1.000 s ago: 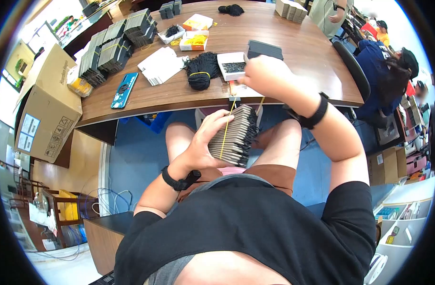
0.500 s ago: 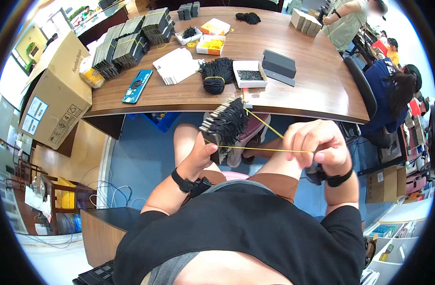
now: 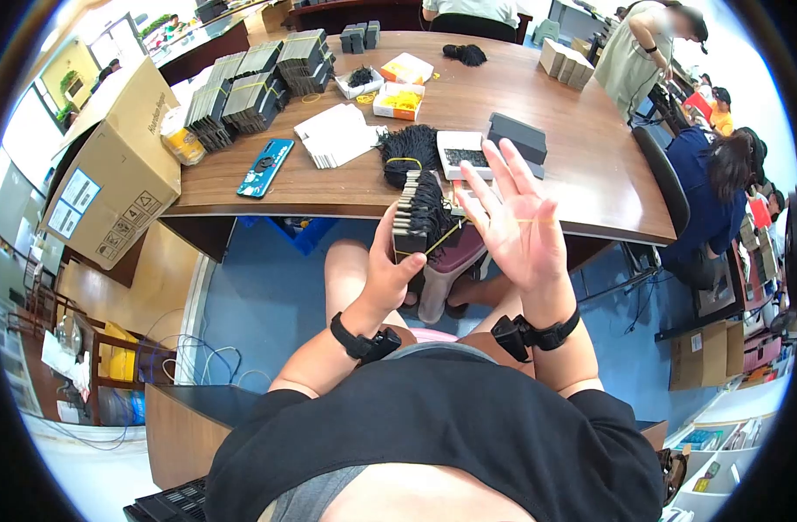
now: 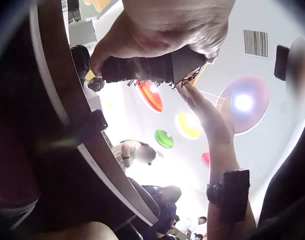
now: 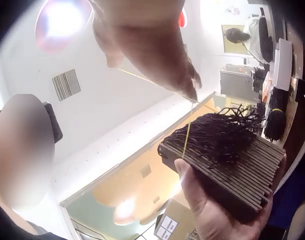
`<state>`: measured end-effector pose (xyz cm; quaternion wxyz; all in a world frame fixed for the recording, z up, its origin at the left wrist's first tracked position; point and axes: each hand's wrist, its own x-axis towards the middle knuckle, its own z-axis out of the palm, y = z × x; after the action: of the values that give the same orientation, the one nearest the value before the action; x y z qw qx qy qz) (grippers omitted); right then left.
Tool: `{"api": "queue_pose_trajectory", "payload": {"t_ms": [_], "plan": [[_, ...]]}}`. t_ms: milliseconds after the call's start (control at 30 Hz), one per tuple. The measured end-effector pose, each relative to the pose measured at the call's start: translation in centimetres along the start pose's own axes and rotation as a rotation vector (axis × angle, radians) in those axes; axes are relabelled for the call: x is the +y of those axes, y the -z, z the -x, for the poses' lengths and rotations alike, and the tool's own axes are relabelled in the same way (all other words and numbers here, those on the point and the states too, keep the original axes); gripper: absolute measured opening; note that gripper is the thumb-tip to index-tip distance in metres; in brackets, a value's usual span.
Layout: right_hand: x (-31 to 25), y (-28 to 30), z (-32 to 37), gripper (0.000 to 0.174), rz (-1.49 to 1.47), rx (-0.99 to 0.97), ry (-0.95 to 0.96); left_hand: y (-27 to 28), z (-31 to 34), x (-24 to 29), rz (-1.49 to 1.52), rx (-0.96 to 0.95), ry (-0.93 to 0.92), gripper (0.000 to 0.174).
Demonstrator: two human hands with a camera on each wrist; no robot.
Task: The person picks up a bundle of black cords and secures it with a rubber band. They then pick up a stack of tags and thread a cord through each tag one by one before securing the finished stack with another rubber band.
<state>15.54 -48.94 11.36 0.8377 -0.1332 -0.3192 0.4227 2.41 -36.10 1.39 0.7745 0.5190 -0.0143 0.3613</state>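
In the head view my left hand point(image 3: 388, 277) grips a stack of thin grey pieces point(image 3: 409, 209) with black strings point(image 3: 431, 207) hanging along one side. Its thumb lies against the stack point(image 5: 242, 175) in the right wrist view. A yellow elastic band point(image 5: 187, 136) crosses that stack and stretches up to my right hand point(image 5: 147, 50). The head view has my right hand point(image 3: 522, 228) raised to the right of the stack, palm showing and fingers spread, with the band across it. In the left wrist view the stack point(image 4: 142, 69) hides part of the band.
On the brown table point(image 3: 607, 187) are a blue phone point(image 3: 265, 169), white cards point(image 3: 336, 135), a black string bundle point(image 3: 407, 152), a white tray point(image 3: 455, 150) of small black pieces and a dark box point(image 3: 516, 139). Banded stacks point(image 3: 251, 96) stand at the back left beside a carton point(image 3: 120, 174).
My right hand has gone from pinching the stretched band to spread fingers, nearer the stack and higher. The stack has turned in my left hand. The head view has shifted slightly.
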Motion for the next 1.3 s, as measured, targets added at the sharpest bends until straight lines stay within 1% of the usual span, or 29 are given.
{"api": "queue_pose_trajectory", "payload": {"t_ms": [33,133,167,200,267,300,400,433,533,567,667,700,733,767,800,833,900,933,1000,1033,1133,1167,1267,1300], "plan": [[-0.1,0.1,0.3,0.099,0.072,0.02,-0.005,-0.2,-0.2,0.5,-0.085,0.016,-0.04,0.097],[0.5,0.1,1.0,0.098,0.336,0.116,-0.065,0.5,-0.6,0.9,-0.297,0.059,-0.067,0.096],[1.0,-0.6,1.3,0.1,0.553,0.132,-0.067,0.1,-0.6,1.0,-0.283,0.086,-0.05,0.096],[1.7,-0.5,1.4,0.102,0.761,0.109,-0.067,0.6,-0.7,0.7,-0.487,0.082,-0.133,0.096],[2.7,0.2,1.4,0.102,1.282,-0.038,0.023,2.0,-0.8,-0.1,-0.896,0.073,-0.302,0.098],[3.2,-0.2,1.2,0.1,1.382,-0.045,0.089,1.8,-0.8,-0.2,-0.915,0.11,-0.338,0.097],[3.0,-2.2,0.0,0.098,1.696,-0.096,0.086,2.0,-1.3,0.7,-1.231,0.076,-0.547,0.095],[2.9,-2.0,-0.4,0.095,1.736,-0.154,0.056,2.1,-1.5,0.9,-1.277,0.068,-0.584,0.092],[3.0,-2.0,-1.3,0.092,1.82,-0.282,-0.067,2.4,-1.7,2.0,-1.335,-0.075,-0.655,0.09],[2.9,-1.9,-1.5,0.09,1.838,-0.275,-0.065,2.1,-1.5,2.6,-1.349,-0.127,-0.623,0.089],[2.5,-1.5,-2.3,0.084,1.894,-0.25,-0.063,2.4,-1.3,2.9,-1.372,-0.189,-0.639,0.089],[1.8,-1.8,-2.8,0.076,1.922,-0.248,-0.216,2.6,-1.4,2.9,-1.356,-0.233,-0.642,0.09],[1.5,-1.6,-3.2,0.065,1.976,-0.261,-0.193,2.7,-1.3,2.7,-1.358,-0.258,-0.635,0.091],[1.1,-2.3,-3.6,0.061,1.992,-0.212,-0.368,2.6,-1.2,2.5,-1.358,-0.282,-0.627,0.092],[0.7,-3.2,-4.0,0.058,2.0,-0.162,-0.543,2.6,-1.1,2.3,-1.357,-0.307,-0.619,0.093],[0.7,-2.4,-4.1,0.057,1.999,-0.203,-0.523,2.4,-0.9,2.4,-1.341,-0.331,-0.596,0.095],[0.5,0.1,-4.1,0.056,1.997,-0.288,-0.483,2.2,-0.6,2.0,-1.245,-0.344,-0.585,0.089],[0.2,0.6,-4.3,0.056,1.912,-0.303,-0.526,2.1,-0.5,1.8,-1.199,-0.349,-0.579,0.085],[-0.2,1.2,-4.5,0.058,1.737,-0.333,-0.608,1.9,-0.7,1.5,-1.14,-0.345,-0.613,0.085],[-0.6,1.1,-4.5,0.051,1.694,-0.319,-0.633,1.8,-0.7,1.3,-1.112,-0.34,-0.63,0.084],[-1.2,1.8,-4.9,0.046,1.266,-0.105,-0.836,1.3,-0.7,1.5,-1.147,-0.328,-0.601,0.083],[-1.2,2.9,-4.8,0.042,1.06,-0.071,-0.83,1.1,-0.6,1.8,-1.222,-0.319,-0.608,0.087],[-0.4,5.5,-4.8,0.041,0.603,0.293,-0.829,0.6,-0.8,1.5,-1.091,-0.226,-0.629,0.092],[-0.7,5.6,-5.0,0.038,0.565,0.423,-0.811,0.4,-0.9,1.7,-1.123,-0.226,-0.611,0.096]]}}
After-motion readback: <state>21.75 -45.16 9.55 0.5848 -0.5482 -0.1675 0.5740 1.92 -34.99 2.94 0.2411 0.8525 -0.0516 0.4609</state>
